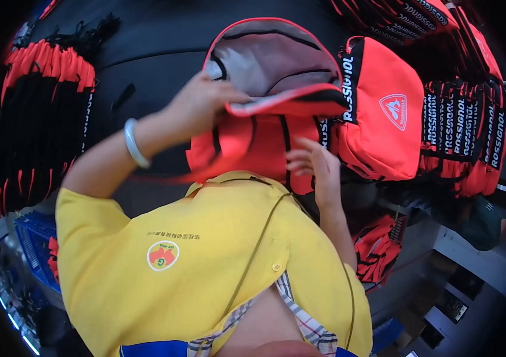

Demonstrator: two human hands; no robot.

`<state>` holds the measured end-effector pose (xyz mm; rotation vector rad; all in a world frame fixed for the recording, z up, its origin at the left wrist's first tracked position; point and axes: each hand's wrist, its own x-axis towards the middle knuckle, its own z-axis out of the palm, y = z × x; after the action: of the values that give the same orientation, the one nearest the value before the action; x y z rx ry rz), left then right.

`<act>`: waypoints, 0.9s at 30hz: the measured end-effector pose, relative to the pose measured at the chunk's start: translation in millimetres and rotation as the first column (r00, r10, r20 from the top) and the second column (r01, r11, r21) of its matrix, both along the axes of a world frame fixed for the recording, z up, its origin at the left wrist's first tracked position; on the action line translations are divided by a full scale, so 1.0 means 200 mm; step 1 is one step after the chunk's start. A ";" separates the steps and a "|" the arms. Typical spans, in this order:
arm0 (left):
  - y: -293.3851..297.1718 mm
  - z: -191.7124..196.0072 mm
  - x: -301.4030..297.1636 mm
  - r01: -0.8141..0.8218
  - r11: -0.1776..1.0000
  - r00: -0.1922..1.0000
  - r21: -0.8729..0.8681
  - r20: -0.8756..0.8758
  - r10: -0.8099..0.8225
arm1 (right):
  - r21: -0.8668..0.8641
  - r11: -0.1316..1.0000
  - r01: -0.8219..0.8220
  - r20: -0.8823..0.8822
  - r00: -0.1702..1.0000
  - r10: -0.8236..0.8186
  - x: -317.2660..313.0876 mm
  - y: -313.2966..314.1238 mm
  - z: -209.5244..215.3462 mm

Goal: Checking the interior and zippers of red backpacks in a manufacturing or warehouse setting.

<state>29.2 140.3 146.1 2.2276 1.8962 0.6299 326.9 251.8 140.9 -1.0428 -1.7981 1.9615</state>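
An open red-and-black backpack (251,143) lies in front of me. Its panel is folded back, so the grey lining (270,59) shows. My left hand (208,98), below a pale bracelet, is closed on the rim at the left of the opening. Lower down, at the near right part of the bag, my right hand (319,166) has its fingers apart, beside a black strip and blurred a little by motion. A blurred red strap (187,177) runs out to the left near my chest.
A finished-looking red backpack (387,110) lies at the right, touching the open one. Behind it are stacked red-and-black bags (458,122). Another stack (44,119) stands at the left on the dark table (152,35). A blue crate (35,241) and a person (488,223) are at the sides.
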 end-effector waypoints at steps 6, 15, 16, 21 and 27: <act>-0.30 -0.13 0.46 -0.182 0.980 0.982 0.083 -0.041 0.186 | -0.605 0.796 0.016 0.209 0.968 0.139 -0.39 0.04 -0.12; -0.39 -0.17 0.41 -0.828 0.550 0.466 -0.106 0.416 0.781 | -0.831 0.554 0.053 -0.114 0.958 -0.263 -0.32 -0.11 -0.44; -0.39 -0.23 0.41 -0.879 0.477 0.462 0.006 0.262 0.847 | -0.812 0.583 0.027 -0.141 0.961 -0.240 -0.30 -0.10 -0.42; -0.42 -0.32 0.46 -0.679 0.515 0.062 -0.523 0.658 0.750 | -0.808 0.571 -0.144 -0.223 0.972 -0.070 -0.19 -0.06 -0.45; -0.36 -0.33 0.51 -0.530 0.732 -0.210 -0.428 0.902 0.376 | -0.830 0.483 -0.277 -0.275 0.958 0.077 -0.10 0.02 -0.62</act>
<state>131.0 68.9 79.4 0.2465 1.5467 1.8126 306.3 255.1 17.6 -0.8091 -0.7150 3.0920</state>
